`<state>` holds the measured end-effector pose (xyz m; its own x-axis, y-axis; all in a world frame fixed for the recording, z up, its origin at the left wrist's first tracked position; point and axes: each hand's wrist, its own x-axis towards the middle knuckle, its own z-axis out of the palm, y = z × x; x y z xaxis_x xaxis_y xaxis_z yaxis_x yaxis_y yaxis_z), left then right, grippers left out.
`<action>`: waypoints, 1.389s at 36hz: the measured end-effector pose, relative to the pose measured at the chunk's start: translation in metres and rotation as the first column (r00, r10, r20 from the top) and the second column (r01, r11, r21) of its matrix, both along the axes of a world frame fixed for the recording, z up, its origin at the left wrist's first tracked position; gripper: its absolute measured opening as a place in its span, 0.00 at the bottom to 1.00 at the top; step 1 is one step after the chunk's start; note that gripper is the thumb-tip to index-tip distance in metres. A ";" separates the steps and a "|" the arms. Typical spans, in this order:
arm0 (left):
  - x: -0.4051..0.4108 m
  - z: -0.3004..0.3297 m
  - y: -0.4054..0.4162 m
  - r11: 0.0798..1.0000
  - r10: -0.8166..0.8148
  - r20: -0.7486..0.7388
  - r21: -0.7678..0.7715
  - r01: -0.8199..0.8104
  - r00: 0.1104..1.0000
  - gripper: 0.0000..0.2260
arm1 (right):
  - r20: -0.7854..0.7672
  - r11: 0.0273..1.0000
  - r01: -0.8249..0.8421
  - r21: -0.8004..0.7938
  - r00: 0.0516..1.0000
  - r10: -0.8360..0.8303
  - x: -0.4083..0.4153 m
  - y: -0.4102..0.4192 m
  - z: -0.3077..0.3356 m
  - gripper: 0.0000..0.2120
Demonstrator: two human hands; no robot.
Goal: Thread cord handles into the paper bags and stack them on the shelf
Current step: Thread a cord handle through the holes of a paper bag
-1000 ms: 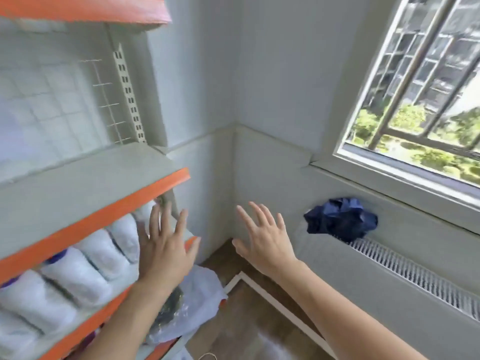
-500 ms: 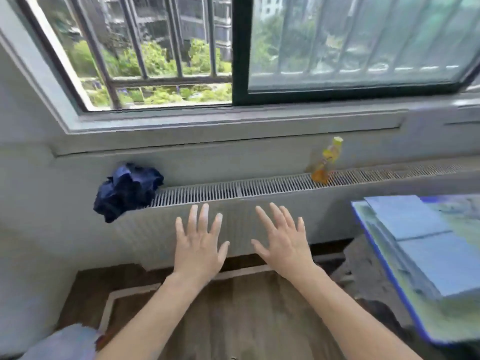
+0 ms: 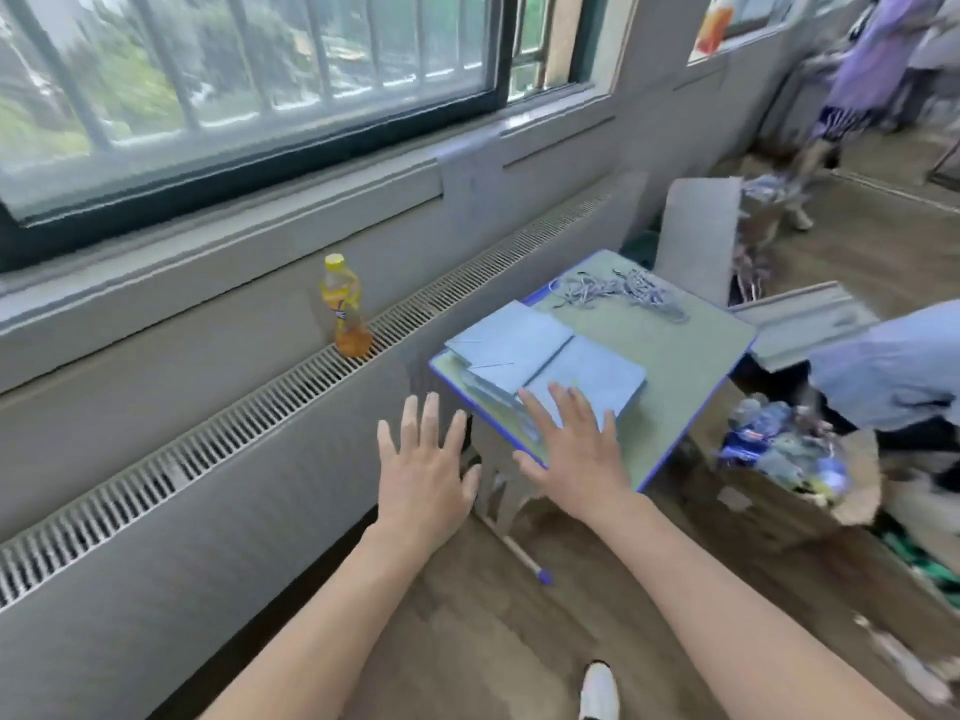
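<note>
Both grips are held out ahead of the person with palms down and fingers straight and spread, holding nothing. The left hand [image 3: 423, 467] hangs in front of the grey radiator cover [image 3: 208, 511], just left of the tabletop's near corner. The right hand [image 3: 576, 449] is close beside it, over the near-left edge of the tabletop [image 3: 675, 387], a green surface with a blue rim. Whether its fingertips touch what lies under them cannot be told (the picture is smeared with motion).

Just beyond the right hand's fingertips lies the stack of flat blue-grey paper bags [image 3: 540, 356], piled in two overlapping heaps on the near-left part of the tabletop. Further out from the right hand, at the far end of the same tabletop, lies a loose tangle of pale cord handles [image 3: 618, 293], apart from the bags.

Up and to the left of the left hand, a yellow-capped drink bottle [image 3: 347, 311] with orange liquid stands upright on the slatted radiator grille [image 3: 260, 407], under the barred window [image 3: 249, 85]. Below the two hands a pen with a blue tip [image 3: 519, 556] lies on the wooden floor [image 3: 493, 641], and a white shoe [image 3: 600, 691] shows at the bottom edge.

To the right of the right hand stands an open cardboard box [image 3: 789, 475] filled with blue and white packets, near someone in a light blue garment [image 3: 893, 366]. Further back on that side another person in lilac clothing [image 3: 872, 59] stands blurred.
</note>
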<state>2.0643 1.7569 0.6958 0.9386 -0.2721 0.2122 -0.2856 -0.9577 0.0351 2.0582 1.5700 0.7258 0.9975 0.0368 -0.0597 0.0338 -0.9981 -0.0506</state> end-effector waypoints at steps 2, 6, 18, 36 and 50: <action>0.012 -0.004 -0.027 1.000 -0.010 -0.020 0.017 0.011 1.000 0.32 | 0.024 0.998 0.017 0.053 1.000 -0.018 0.011 -0.025 -0.005 0.34; 0.034 -0.018 -0.091 0.999 0.000 -0.066 0.037 0.002 0.998 0.31 | -0.027 0.998 0.007 0.068 1.000 -0.006 0.039 -0.081 -0.020 0.36; 0.089 -0.059 -0.266 0.983 0.174 -0.411 0.133 -0.130 0.895 0.35 | -0.149 0.985 -0.156 0.073 0.975 0.165 0.107 -0.259 -0.050 0.34; 0.154 -0.085 -0.286 0.983 0.181 -0.641 0.111 -0.143 0.746 0.34 | -0.298 0.904 -0.419 0.086 0.855 0.424 0.211 -0.313 -0.086 0.33; 0.188 -0.026 -0.304 0.951 0.251 -0.097 -0.159 -0.264 0.963 0.13 | 0.031 0.586 -0.426 0.689 0.825 0.564 0.292 -0.320 -0.058 0.18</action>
<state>2.2527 1.4529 0.6696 0.9869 0.0144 0.1604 -0.0207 -0.9765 0.2147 2.3502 1.2503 0.6683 0.7854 0.6189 0.0127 0.4347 -0.5367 -0.7232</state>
